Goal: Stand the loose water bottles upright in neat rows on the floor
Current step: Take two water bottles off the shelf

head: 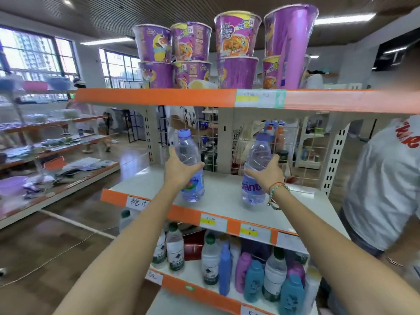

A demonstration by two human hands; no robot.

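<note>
Two full water bottles, left bottle point(190, 164) and right bottle point(256, 169), stand on the shelf point(222, 196); left hand point(179, 169) and right hand point(268, 173) wrap their mid-bodies; probably heavy, smooth, squeezable, so grip firmly near the label.

left arm: bare, reaching from lower left toward frame centre
left hand point(179, 170): curled round a bottle
right hand point(268, 172): curled round another bottle, bracelets on wrist

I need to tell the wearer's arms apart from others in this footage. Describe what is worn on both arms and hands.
Both forearms are bare, with no sleeves in view and no gloves. The left hand and its wrist carry nothing. The right hand has bracelets at the wrist: a thin red cord and a strand of greenish-teal and pale beads. No rings or watch are visible.
</note>
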